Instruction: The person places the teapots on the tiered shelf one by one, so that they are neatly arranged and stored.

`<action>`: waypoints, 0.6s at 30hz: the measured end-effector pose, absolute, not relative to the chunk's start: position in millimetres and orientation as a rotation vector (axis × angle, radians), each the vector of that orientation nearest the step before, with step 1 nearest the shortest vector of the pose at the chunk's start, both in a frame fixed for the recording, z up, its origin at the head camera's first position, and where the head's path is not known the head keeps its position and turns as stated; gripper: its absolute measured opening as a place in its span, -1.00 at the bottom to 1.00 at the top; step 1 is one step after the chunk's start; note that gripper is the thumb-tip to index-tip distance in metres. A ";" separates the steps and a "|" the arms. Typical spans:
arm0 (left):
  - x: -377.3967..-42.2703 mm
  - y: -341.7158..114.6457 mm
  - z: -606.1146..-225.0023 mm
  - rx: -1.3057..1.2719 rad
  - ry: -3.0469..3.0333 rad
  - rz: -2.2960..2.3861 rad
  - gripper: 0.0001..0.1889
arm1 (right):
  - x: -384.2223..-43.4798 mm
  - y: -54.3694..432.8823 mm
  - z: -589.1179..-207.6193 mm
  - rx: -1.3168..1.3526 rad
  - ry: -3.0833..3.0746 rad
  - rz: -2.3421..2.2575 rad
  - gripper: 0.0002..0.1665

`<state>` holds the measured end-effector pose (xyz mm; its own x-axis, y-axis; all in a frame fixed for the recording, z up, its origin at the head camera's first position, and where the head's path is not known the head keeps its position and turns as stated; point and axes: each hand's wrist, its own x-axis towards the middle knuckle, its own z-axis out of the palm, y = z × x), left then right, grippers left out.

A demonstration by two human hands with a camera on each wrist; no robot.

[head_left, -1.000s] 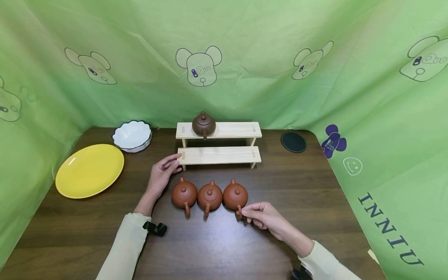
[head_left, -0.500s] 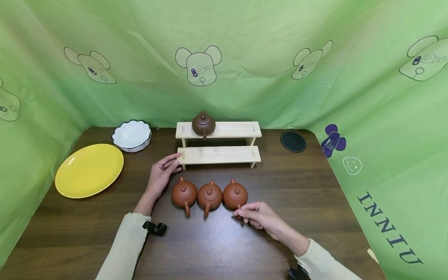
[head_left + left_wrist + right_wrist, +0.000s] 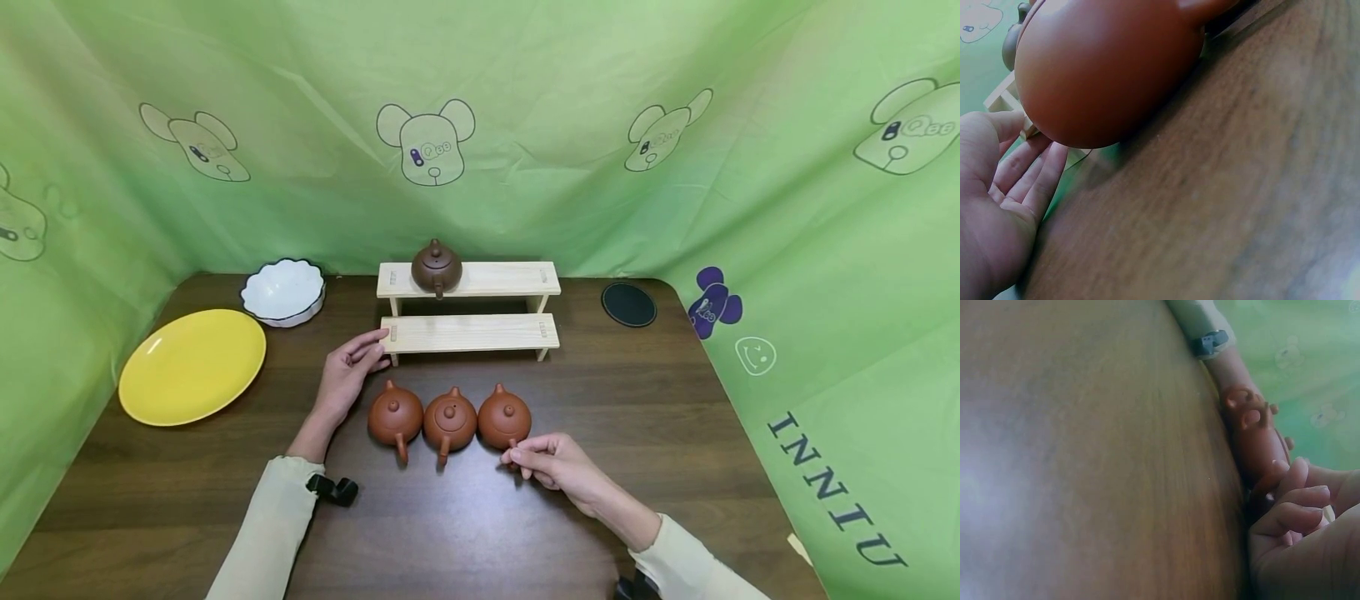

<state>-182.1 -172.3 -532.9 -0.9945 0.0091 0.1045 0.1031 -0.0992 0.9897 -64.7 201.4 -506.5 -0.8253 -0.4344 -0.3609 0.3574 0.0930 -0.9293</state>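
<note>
In the head view, three reddish-brown clay teapots stand in a row, handles toward me: a left teapot point(image 3: 395, 421), a middle teapot point(image 3: 450, 425) and a right teapot point(image 3: 504, 423). My right hand point(image 3: 558, 471) pinches the right teapot's handle with thumb and fingers; the right wrist view shows the fingers point(image 3: 1291, 512) bent beside that handle. My left hand point(image 3: 347, 375) touches the left end of the two-step wooden stand point(image 3: 472, 333), fingers fairly straight. A teapot's rounded side point(image 3: 1110, 69) fills much of the left wrist view and hides part of the stand. A dark brown teapot point(image 3: 437, 268) sits on the upper step.
A yellow oval plate point(image 3: 192, 367) lies at the left, with a white scalloped bowl point(image 3: 283, 290) behind it. At the back right is a round black coaster point(image 3: 629, 304). A green printed cloth point(image 3: 525, 167) hangs around the back and sides of the wooden table point(image 3: 465, 542).
My right hand has shifted slightly left and its fingers now cover more of the right teapot's handle. The left hand, the stand and the teapots look the same.
</note>
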 end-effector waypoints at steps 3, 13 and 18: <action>-182.5 -172.2 -533.6 -0.125 -2.058 -2.279 -0.61 | -65.0 201.4 -507.3 -0.079 1.805 -1.803 -0.58; -184.9 -170.6 -536.2 -0.107 -2.054 -2.269 -0.64 | -64.5 201.4 -507.4 -0.117 1.801 -1.830 -0.60; -184.9 -170.8 -535.1 -0.109 -2.066 -2.261 -0.63 | -65.4 202.0 -506.0 -0.116 1.802 -1.852 -0.60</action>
<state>-184.9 -170.8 -535.1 -0.9945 -0.0086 0.1040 0.1043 -0.0893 0.9905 -65.4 202.0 -506.0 -0.8463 -0.4351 -0.3073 0.3193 0.0475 -0.9465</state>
